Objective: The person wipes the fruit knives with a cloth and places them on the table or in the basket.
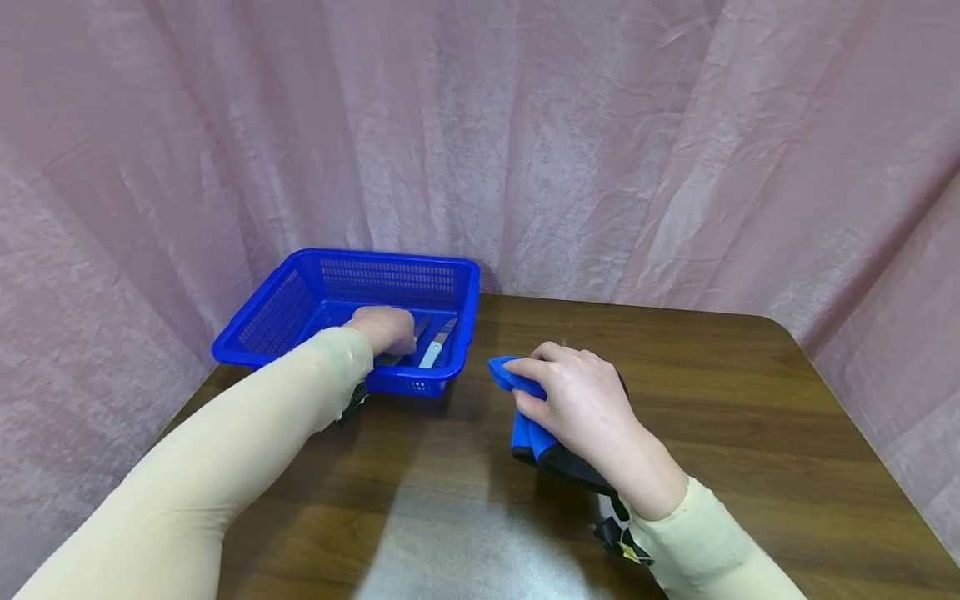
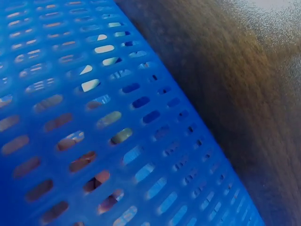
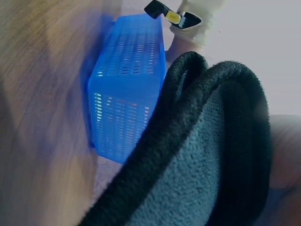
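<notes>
My left hand (image 1: 384, 328) reaches down inside a blue plastic basket (image 1: 390, 256). Its fingertips are hidden, so whether they grip anything does not show. Just right of it a knife with a white handle (image 1: 431, 354) lies on the basket floor, and another narrow blade (image 1: 422, 327) shows between that knife and the hand. Bits of fingers (image 2: 96, 181) appear through the basket wall's slots in the left wrist view. Over the table, my right hand (image 1: 581, 396) holds a folded blue cloth (image 1: 527, 433) with black edging, thumb and fingers pinching it. The cloth (image 3: 188, 174) looms large in the right wrist view.
The basket stands at the back left of a brown wooden table (image 1: 712, 400). A pink curtain (image 1: 570, 150) hangs close behind the table and around its sides. Black straps sit at both wrists, over pale sleeves (image 1: 225, 467).
</notes>
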`<state>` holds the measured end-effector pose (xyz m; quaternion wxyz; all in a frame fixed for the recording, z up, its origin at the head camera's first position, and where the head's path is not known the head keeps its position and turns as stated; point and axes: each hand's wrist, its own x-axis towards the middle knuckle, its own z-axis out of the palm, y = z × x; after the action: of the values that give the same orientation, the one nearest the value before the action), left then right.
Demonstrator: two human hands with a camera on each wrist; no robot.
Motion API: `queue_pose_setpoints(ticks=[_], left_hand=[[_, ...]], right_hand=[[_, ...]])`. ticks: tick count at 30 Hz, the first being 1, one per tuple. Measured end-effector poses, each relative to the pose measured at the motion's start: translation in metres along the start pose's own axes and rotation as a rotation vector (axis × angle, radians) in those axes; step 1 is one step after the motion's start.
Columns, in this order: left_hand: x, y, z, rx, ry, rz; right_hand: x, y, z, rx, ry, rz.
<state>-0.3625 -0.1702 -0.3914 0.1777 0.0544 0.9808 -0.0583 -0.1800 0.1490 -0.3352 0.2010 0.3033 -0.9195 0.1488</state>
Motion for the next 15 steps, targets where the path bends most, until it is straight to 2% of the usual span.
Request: queue_pose_setpoints(ticks=[1,2,4,5,8,11,15], left_hand=[[0.009,-0.002,0.004,-0.004,-0.019,-0.006],[0.012,-0.003,0.006,-0.002,-0.022,-0.005],[0.015,-0.004,0.009,0.008,-0.02,-0.005],[0.012,-0.002,0.007,0.007,-0.026,-0.006],[-0.016,0.01,-0.007,-0.013,-0.028,-0.01],[-0.052,0.023,-0.025,-0.031,-0.034,0.004],[-0.069,0.031,-0.032,-0.033,-0.033,0.014]], right_hand=[[0.0,0.0,0.0,-0.001,-0.002,0.002],[0.0,0.0,0.0,0.0,-0.006,0.004],[0.001,0.0,-0.001,0.0,-0.01,0.009],[0.001,0.001,-0.001,-0.001,-0.011,0.011],[0.0,0.001,-0.001,-0.001,-0.014,0.013],[0.0,0.002,-0.002,0.0,-0.015,0.017],[0.0,0.003,-0.002,0.001,-0.013,0.024]])
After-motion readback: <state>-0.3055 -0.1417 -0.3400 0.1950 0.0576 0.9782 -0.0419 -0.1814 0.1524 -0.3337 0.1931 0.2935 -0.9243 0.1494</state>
